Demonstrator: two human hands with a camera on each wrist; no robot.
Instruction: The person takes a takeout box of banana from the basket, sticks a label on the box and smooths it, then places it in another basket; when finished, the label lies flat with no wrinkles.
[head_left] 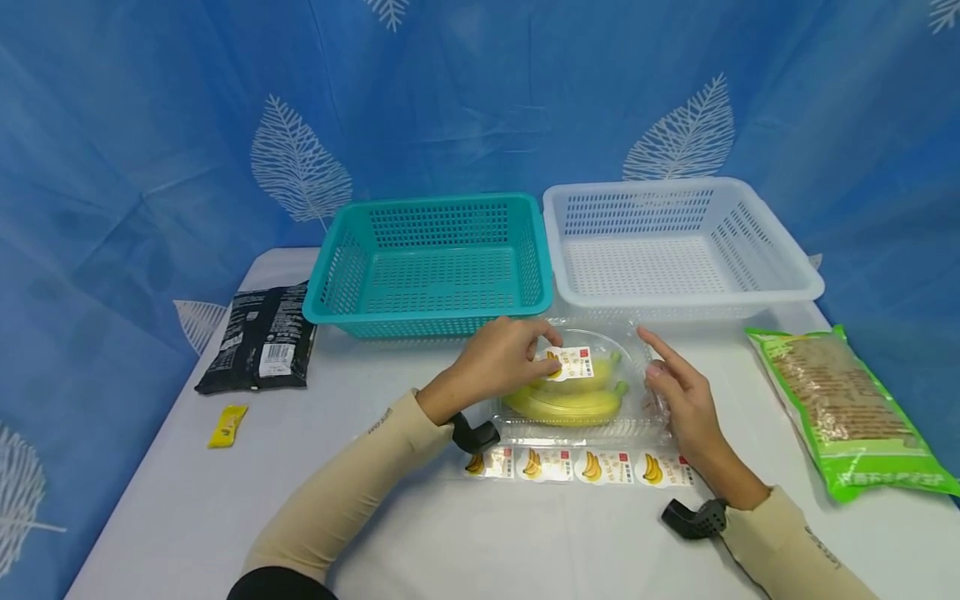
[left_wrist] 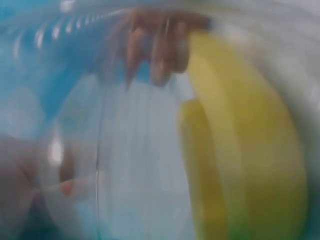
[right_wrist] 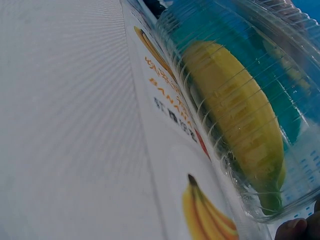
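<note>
A clear plastic box (head_left: pixel 637 429) with a domed lid stands on the table and holds yellow bananas (head_left: pixel 566 407). Over its lid, my left hand (head_left: pixel 498 358) pinches a white banana label (head_left: pixel 576 363) at the left end between thumb and index finger. Whether the label's whole underside touches the lid cannot be seen. My right hand (head_left: pixel 686 400) rests against the box's right side, index finger stretched along the edge. In the right wrist view a banana (right_wrist: pixel 237 112) shows through the ribbed wall, a fingertip (right_wrist: pixel 292 229) near the corner. The left wrist view is blurred, showing bananas (left_wrist: pixel 250 135) through plastic.
A strip of banana labels (head_left: pixel 546 464) lies before the box. Behind stand a teal basket (head_left: pixel 427 320) and a white basket (head_left: pixel 690 297). At the left are a black packet (head_left: pixel 258 337) and a small yellow packet (head_left: pixel 227 426); at the right, a green bag (head_left: pixel 855 408).
</note>
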